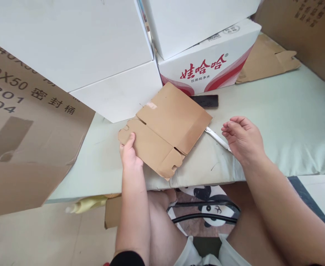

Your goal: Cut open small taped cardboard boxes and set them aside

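Note:
A flattened brown cardboard box (168, 125) with slots and notched flaps lies tilted over the table's front part. My left hand (131, 149) grips its left flap, the thumb on top and the other fingers hidden underneath. To the right of the cardboard, my right hand (242, 138) is raised a little, its fingers drawn together with the thumb. Nothing shows between those fingertips. A slim white tool (218, 139), perhaps a utility knife, lies between the cardboard's right edge and my right hand. The cardboard covers one end of it.
Behind the cardboard lies a black phone (206, 101). White cartons (206, 70) with red print stand at the back. A large brown box (26, 122) fills the left, another (312, 33) the back right. More flat cardboard (270, 61) lies on the pale green tablecloth (287, 122).

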Demonstrator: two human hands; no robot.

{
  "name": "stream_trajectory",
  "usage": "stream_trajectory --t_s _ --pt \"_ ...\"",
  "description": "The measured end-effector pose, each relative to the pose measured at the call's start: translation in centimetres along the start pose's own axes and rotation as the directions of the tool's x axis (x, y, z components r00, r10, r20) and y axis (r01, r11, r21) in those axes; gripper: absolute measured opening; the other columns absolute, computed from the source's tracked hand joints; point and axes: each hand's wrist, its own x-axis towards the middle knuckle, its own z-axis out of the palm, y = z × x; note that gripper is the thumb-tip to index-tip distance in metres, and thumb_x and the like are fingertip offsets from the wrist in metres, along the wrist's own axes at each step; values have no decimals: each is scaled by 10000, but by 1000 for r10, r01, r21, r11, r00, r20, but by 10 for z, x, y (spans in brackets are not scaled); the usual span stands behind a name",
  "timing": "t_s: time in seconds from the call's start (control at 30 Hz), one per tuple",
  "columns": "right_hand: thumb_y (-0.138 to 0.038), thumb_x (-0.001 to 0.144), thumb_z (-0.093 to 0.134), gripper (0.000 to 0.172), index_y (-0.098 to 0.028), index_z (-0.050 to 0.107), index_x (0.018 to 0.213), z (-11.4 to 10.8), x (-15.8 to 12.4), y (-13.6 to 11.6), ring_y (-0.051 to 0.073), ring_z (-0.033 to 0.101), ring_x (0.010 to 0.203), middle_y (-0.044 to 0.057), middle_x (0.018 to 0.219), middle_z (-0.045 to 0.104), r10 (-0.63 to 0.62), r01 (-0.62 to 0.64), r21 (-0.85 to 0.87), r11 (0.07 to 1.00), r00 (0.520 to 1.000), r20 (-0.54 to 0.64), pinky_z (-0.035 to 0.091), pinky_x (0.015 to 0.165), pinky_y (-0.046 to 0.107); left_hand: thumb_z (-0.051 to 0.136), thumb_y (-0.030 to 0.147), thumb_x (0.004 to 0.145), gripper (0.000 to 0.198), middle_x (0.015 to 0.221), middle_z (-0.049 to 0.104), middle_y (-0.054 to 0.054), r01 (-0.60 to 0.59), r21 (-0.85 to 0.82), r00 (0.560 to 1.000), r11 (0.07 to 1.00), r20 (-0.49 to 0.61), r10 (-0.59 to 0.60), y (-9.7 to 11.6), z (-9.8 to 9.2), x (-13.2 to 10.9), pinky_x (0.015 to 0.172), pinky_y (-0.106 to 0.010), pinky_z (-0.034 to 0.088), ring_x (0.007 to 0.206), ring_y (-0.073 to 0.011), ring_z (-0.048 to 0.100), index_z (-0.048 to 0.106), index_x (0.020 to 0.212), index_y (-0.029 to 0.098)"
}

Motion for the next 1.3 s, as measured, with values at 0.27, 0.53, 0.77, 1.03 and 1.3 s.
stream_trajectory --t_s 0.27,0.53,0.77,1.03,1.3 --pt "-278 611 856 351 -229 579 822 -3 2 4 93 616 637 -56 689 616 -44 45 -19 999 999 25 513 600 229 876 272 689 395 1143 785 -62 -13 13 999 1000 43 12 0 -2 1 1012 -413 616 1172 -277 728 712 1047 243" --pt "-241 568 868 344 -234 602 787 -5 7 7 83 547 609 -74 656 567 -123 123 0 992 992 -39 477 573 220 879 252 681 392 1184 780 -69 79 -8 996 997 43 -79 7 0 -4 984 -419 629 1162 -287 727 730 1043 227" --pt "-256 595 878 341 -232 606 800 -11 11 11 71 530 609 -80 670 569 -228 225 -55 973 972 -60 466 592 215 884 173 667 300 933 814 -64 122 54 991 991 42 -124 9 6 -12 934 -442 652 935 -275 782 735 927 199" --pt "-378 624 918 329 -232 671 785 -13 11 12 86 557 587 -59 658 599 -282 278 -98 956 959 -31 480 601 256 903 133 641 319 859 808 -67 184 118 974 976 109 -196 10 11 -18 916 -416 656 768 -235 788 711 894 168" --pt "-540 719 858 369 -213 694 760 -11 10 12 91 610 591 -26 672 648 -241 239 -74 968 970 -18 526 574 239 885 116 646 301 857 812 -67 180 96 975 979 113 -191 9 11 -17 819 -370 680 732 -219 779 729 898 168"
